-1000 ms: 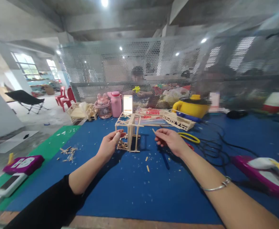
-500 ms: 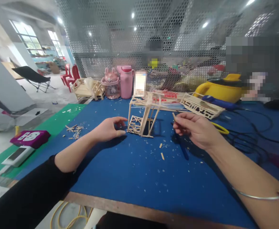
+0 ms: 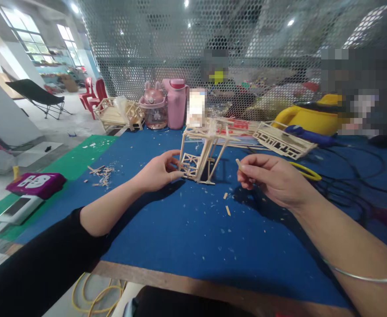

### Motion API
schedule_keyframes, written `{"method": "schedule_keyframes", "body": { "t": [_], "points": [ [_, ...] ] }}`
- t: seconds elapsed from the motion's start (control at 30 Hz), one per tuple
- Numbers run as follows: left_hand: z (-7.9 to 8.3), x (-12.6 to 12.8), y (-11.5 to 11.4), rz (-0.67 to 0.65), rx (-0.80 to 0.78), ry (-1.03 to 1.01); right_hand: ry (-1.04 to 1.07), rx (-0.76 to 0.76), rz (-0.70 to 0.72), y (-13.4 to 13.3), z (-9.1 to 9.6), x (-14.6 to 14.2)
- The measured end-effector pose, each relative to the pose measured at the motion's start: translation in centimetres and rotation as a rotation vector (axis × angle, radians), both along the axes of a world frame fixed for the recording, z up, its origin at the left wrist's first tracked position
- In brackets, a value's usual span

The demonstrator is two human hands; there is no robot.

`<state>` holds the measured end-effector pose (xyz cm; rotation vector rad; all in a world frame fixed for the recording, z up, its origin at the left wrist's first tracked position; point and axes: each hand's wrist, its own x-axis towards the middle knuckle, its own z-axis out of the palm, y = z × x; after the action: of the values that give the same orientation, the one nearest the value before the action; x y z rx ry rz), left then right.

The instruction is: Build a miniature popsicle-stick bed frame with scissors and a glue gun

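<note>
A small open framework of thin wooden sticks (image 3: 200, 152) stands on the blue tabletop in front of me. My left hand (image 3: 162, 171) is at its left side, thumb and fingers apart and curved about the near left edge, the tips seemingly touching it. To the right of the framework, my right hand (image 3: 266, 176) is raised above the table. Its thumb and forefinger pinch a short, thin wooden strip (image 3: 239, 164), which points up and left. Two loose wood pieces (image 3: 228, 210) lie on the table between the hands.
Wood scraps (image 3: 102, 174) lie left of my left arm. Behind stand another stick model (image 3: 119, 115), a pink jug (image 3: 176, 105) and a lidded pink container (image 3: 154, 112). At the back right are a flat stick panel (image 3: 281, 140), a blue-handled tool (image 3: 307, 134), cables and a yellow pot (image 3: 312, 119).
My left hand has moved right, up to the framework's edge. My right hand keeps its strip and has shifted slightly left. The dark blue rod under it no longer shows.
</note>
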<state>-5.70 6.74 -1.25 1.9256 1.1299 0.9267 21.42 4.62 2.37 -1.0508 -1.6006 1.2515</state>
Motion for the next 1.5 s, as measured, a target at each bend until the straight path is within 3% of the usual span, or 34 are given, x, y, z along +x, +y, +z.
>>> {"method": "schedule_keyframes", "body": {
  "t": [0.73,0.97,1.33,1.5],
  "points": [
    [-1.4,0.7,0.8,0.091,-0.055,-0.095,-0.031,0.037,0.046,0.0,-0.3,-0.1],
    [-1.3,0.7,0.8,0.093,-0.028,-0.061,-0.039,0.025,0.035,0.0,-0.4,-0.2],
    [-0.5,0.4,0.4,0.015,-0.170,-0.207,-0.069,0.022,0.039,-0.2,-0.3,-0.3],
    [-0.5,1.1,0.0,0.063,-0.098,-0.134,-0.078,0.016,0.043,-0.1,-0.3,-0.3]
  ]
}}
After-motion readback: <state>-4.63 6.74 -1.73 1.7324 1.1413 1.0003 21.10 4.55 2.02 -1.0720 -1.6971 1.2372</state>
